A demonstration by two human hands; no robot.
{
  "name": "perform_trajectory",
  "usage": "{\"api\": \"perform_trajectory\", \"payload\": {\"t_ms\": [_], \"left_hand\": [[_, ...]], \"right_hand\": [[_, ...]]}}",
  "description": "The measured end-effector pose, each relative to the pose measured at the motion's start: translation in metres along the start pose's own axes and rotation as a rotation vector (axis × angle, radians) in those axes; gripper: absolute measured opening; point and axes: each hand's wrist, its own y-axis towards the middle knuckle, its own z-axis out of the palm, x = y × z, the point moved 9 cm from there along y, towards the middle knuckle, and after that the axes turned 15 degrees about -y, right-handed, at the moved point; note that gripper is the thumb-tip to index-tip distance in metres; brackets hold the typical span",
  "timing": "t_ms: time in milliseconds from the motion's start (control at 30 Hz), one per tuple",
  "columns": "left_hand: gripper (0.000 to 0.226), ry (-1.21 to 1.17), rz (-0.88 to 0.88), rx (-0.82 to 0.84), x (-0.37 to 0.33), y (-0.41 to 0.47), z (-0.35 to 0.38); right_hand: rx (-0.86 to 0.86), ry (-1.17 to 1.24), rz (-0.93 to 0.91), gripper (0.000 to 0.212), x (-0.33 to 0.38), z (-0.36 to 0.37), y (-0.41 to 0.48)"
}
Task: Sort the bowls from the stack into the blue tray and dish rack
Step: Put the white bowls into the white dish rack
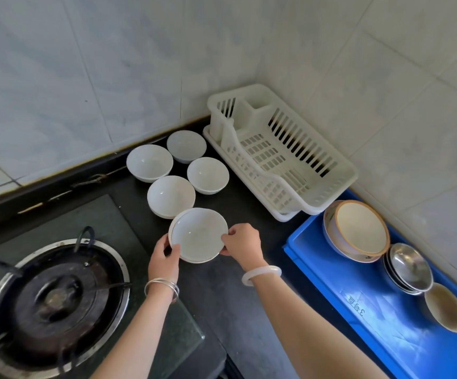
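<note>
1. The blue tray [320, 250] holds three things: a large brown-rimmed bowl [358, 231], a nest of steel bowls [409, 268], and a small brown bowl [444, 307].
2. The white dish rack [284, 160] holds nothing.
3. Four single white bowls [171, 195] sit on the table [238, 310].
4. The left hand [164, 258] and right hand [242, 243] have their fingers grasping the stack's top bowl [198, 233].

Both forearms are bare, with no sleeves in view. The left hand [164, 255] has thin silver metal bangles [162, 288] stacked at the wrist, toward 6 o'clock from the hand. The right hand [242, 243] has one thick, smooth, milky-white bangle [261, 274] at its wrist, toward 5 o'clock. No rings are visible
</note>
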Motion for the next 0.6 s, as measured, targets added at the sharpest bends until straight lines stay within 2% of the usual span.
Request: {"api": "perform_trajectory", "payload": {"t_ms": [267, 400, 467, 600], "left_hand": [[0.04, 0.004, -0.016, -0.011, 0.001, 0.004, -0.001], [0.039, -0.061, -0.054, -0.007, 0.001, 0.006, -0.002], [0.037, -0.117, -0.089, 0.004, 0.002, 0.006, 0.0], [0.037, -0.144, -0.118, -0.02, 0.001, 0.006, 0.002]], "right_hand": [[0.04, -0.003, 0.044, 0.004, -0.011, 0.008, 0.016], [0.24, 0.259, 0.106, 0.029, -0.02, 0.028, 0.013], [0.359, 0.433, 0.104, 0.033, -0.016, 0.04, 0.008], [0.383, 0.521, 0.051, 0.037, -0.011, 0.043, 0.006]]}}
